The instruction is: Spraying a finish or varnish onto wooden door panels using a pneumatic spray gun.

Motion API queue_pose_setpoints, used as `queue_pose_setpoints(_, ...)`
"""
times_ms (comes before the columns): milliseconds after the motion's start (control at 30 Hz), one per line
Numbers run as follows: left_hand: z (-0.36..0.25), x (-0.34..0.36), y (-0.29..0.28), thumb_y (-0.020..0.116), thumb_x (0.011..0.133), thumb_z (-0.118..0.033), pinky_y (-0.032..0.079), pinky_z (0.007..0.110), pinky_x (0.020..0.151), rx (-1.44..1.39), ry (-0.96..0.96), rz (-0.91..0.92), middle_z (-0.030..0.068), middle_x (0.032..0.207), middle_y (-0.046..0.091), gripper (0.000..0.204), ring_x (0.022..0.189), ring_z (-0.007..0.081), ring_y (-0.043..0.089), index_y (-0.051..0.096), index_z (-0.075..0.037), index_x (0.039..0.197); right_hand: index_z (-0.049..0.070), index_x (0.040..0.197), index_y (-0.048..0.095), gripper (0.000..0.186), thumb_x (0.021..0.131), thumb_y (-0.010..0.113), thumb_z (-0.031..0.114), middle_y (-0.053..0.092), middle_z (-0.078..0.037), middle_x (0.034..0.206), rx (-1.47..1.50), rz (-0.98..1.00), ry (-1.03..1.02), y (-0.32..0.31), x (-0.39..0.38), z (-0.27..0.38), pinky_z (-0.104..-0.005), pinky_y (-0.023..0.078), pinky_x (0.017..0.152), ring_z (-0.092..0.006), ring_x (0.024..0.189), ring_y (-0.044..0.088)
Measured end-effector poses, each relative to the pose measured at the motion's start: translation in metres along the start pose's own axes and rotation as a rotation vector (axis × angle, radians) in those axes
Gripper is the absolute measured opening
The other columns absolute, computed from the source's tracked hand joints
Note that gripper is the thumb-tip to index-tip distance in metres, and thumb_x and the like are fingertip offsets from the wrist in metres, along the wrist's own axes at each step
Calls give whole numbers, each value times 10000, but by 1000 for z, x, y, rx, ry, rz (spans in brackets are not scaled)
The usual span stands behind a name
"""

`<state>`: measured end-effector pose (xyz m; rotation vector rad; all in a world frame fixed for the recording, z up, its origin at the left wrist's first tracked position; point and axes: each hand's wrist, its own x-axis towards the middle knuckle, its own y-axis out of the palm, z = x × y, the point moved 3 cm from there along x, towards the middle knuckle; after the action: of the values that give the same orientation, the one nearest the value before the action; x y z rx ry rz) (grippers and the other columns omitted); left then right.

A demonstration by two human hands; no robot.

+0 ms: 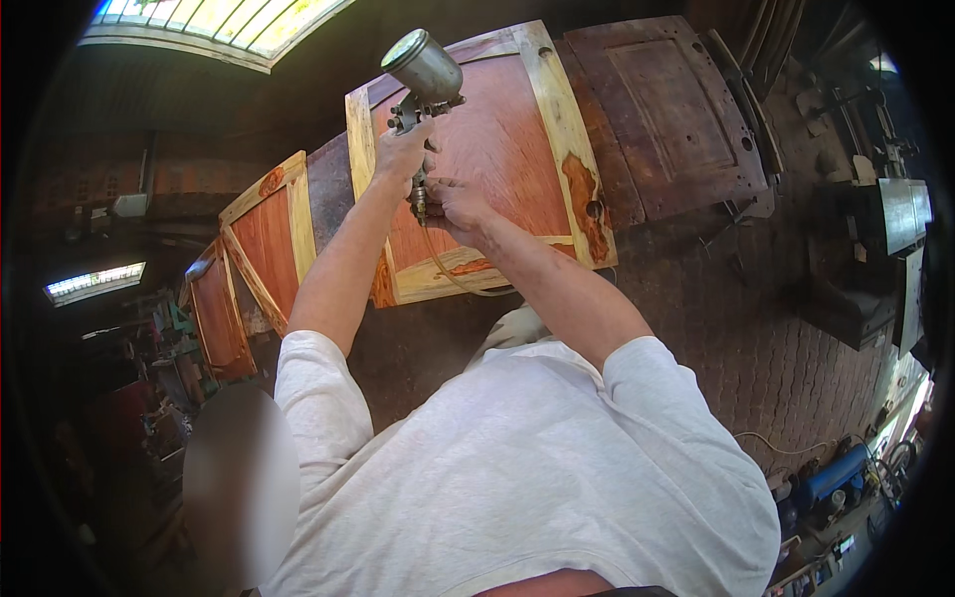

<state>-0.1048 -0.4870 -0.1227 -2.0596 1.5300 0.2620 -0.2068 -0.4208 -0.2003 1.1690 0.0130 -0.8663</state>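
A spray gun with a round metal paint cup on top is held up over a wooden door panel. My left hand is wrapped round its handle. Just below, my right hand has its fingers closed about the metal hose fitting at the handle's bottom. From there a thin air hose hangs down and curves to the right across the panel's near edge. The panel has a reddish middle and pale yellow frame pieces with dark brown streaks.
Left of the panel lie more framed wooden pieces. At its right is a dark brown panelled door. A brick floor spreads to the right, with a blue cylinder at lower right. A barred window is at upper left.
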Motion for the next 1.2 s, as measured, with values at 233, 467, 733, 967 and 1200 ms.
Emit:
queue_pose_setpoints(233,9,-14,-13,724,935,-277,437,318,438,-53,7,-19,86,760,687,222,480,134,559,669,-62,939,103,1110,689,208,1109,554,261,740,-27,1012,87,65,-2,2,-10,-20,-358,556,846,-161,910,688)
queue_pose_setpoints(467,31,-92,-37,714,949,-253,435,275,432,140,-169,210,62,789,693,192,474,111,548,649,-76,980,66,1243,682,313,1057,640,314,738,-52,1149,-160,207,146,21,-72,-74,-331,542,895,-165,1016,691)
queue_pose_setpoints(733,43,-120,-58,728,926,-264,403,271,430,278,-266,470,47,752,683,207,484,101,534,693,-87,1027,15,1375,654,459,1016,658,300,724,-72,1229,-560,338,334,-61,-189,-71,-326,542,888,-157,1070,668)
queue_pose_setpoints(967,33,-40,-45,738,936,-329,411,300,416,262,-156,297,60,760,684,262,468,114,536,682,-79,992,-26,1197,747,382,974,678,276,776,-166,1113,-1170,-358,158,-225,-314,-31,-341,563,873,-198,1045,729)
queue_pose_setpoints(1200,2,33,-29,738,950,-321,417,310,413,123,26,127,62,751,689,249,469,121,540,674,-83,918,38,1155,763,302,989,678,274,721,-56,890,-941,-998,101,-349,-412,-71,-340,525,647,-155,773,655)
